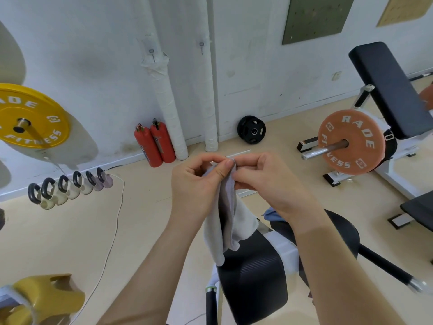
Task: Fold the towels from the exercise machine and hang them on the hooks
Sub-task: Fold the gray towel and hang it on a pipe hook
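A small grey towel (226, 221) hangs down in the middle of the view, folded lengthwise. My left hand (199, 186) pinches its top edge between thumb and fingers. Right beside it, my right hand (269, 181) pinches the same top edge. Below the towel stands the exercise machine with a black padded seat (255, 277). A bit of blue cloth (273, 215) lies on the machine behind my right wrist. Two small hooks are fixed on the white wall, one (152, 52) on the left and one (201, 46) to its right, both bare.
Two red fire extinguishers (154, 145) stand by wrapped pipes at the wall. A row of kettlebells (70, 187) lines the floor at left. A barbell with an orange plate (350, 141) and a black bench (391, 90) sit at right. A yellow plate (30, 116) hangs at left.
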A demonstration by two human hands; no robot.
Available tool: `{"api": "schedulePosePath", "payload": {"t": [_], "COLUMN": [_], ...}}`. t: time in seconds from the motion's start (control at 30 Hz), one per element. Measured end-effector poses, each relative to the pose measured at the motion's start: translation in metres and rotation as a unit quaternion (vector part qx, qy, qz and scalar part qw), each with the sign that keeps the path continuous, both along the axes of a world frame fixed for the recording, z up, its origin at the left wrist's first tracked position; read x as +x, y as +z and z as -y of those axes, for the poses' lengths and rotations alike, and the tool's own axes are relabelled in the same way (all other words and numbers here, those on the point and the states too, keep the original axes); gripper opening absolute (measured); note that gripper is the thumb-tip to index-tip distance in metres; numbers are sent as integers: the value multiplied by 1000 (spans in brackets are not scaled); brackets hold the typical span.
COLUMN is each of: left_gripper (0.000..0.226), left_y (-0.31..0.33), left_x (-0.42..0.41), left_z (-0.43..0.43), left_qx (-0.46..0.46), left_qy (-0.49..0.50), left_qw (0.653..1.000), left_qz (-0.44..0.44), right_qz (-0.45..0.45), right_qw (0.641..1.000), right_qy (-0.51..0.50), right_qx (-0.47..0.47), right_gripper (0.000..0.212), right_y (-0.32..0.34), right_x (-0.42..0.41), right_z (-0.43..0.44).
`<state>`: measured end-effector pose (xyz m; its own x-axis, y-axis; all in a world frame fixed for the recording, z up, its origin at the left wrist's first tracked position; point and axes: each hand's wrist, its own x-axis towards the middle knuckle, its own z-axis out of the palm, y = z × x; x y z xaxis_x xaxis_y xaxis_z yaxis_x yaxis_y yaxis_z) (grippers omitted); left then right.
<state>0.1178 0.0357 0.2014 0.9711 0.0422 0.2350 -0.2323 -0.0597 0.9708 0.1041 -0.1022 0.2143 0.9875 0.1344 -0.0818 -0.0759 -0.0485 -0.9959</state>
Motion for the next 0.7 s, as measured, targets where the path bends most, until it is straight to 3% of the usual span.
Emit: {"api": "schedulePosePath", "payload": {"t": [0.27,0.37,0.43,0.53,0.6,0.7], "left_gripper": [16,22,31,51,38,19], "left_y": [2,2,1,-5,-17,-47], "left_x": [2,5,9,7,-2,-14], "left_z": [0,-10,-23,-33,-29,-24], "left_qx": [-33,86,202,286,333,492], "left_qy": [1,-88,-185,-337,-397,-436], "left_qw": [998,990,958,885,835,732], "left_qz": [-56,-75,-89,-145,-185,-177], "right_qz": [37,76,89,89,103,146], "right_qw": [998,982,961,952,948,928], "right_qy": [-34,-85,-122,-172,-192,-201], "right_qx": [-49,-150,-233,-237,-233,-278], "right_gripper": [37,34,31,28,32,39], "right_y": [2,7,10,10,7,4], "right_x": [4,14,28,48,55,60], "right_z": [-8,0,16,37,42,50]}}
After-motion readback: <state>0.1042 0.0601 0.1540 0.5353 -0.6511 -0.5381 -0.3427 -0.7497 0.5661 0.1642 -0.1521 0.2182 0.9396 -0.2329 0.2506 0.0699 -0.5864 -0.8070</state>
